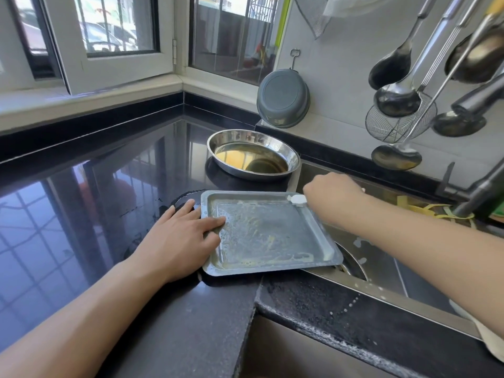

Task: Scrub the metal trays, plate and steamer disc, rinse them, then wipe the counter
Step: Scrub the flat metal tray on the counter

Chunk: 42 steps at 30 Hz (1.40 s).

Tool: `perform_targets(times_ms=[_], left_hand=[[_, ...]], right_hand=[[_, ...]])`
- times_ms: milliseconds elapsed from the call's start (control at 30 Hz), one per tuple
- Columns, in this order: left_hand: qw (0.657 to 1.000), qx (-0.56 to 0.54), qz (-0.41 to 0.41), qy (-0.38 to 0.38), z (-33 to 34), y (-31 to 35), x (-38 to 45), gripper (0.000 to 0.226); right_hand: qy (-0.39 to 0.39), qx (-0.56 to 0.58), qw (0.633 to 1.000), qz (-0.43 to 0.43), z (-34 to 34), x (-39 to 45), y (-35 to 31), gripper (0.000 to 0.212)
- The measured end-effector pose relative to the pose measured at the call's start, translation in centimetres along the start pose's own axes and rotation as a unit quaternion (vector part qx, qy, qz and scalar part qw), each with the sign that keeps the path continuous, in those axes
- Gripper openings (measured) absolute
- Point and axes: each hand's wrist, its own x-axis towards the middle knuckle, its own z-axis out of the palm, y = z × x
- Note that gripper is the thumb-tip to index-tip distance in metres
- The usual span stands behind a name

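Flat and pressing, our left hand (pixel 182 231) pins the square tray (pixel 268 233) at the sink (pixel 381 264) edge; our right hand (pixel 331 191) curls over its far corner, seemingly around a foamy scrubber (pixel 297 199). We're mid-scrub; next, firm strokes across the residue.
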Motion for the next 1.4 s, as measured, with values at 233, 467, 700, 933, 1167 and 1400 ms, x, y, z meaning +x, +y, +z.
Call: perform_targets(times_ms=[233, 467, 700, 933, 1167, 1400], left_hand=[[0.999, 0.024, -0.014, 0.018, 0.4, 0.1, 0.1, 0.072], [0.999, 0.033, -0.005, 0.029, 0.8, -0.2, 0.2, 0.073], [1.000, 0.001, 0.005, 0.026, 0.5, -0.5, 0.4, 0.051], [0.999, 0.018, 0.011, 0.034, 0.4, -0.3, 0.4, 0.075], [0.999, 0.022, 0.008, 0.044, 0.6, -0.2, 0.4, 0.073], [0.999, 0.029, 0.011, 0.036, 0.6, -0.3, 0.4, 0.084]], right_hand=[[-0.104, 0.004, 0.993, -0.057, -0.5, -4.3, -0.7, 0.030], [-0.213, -0.006, 0.971, -0.107, -1.5, -9.3, -0.5, 0.026], [-0.128, 0.113, 0.985, -0.006, 1.1, -5.3, -0.2, 0.027], [-0.103, 0.120, 0.987, -0.020, 3.5, -3.5, 0.8, 0.030], [-0.207, 0.134, 0.962, -0.118, 3.7, -7.6, 4.3, 0.042], [-0.161, 0.190, 0.965, -0.088, 3.6, -5.2, 5.3, 0.045]])
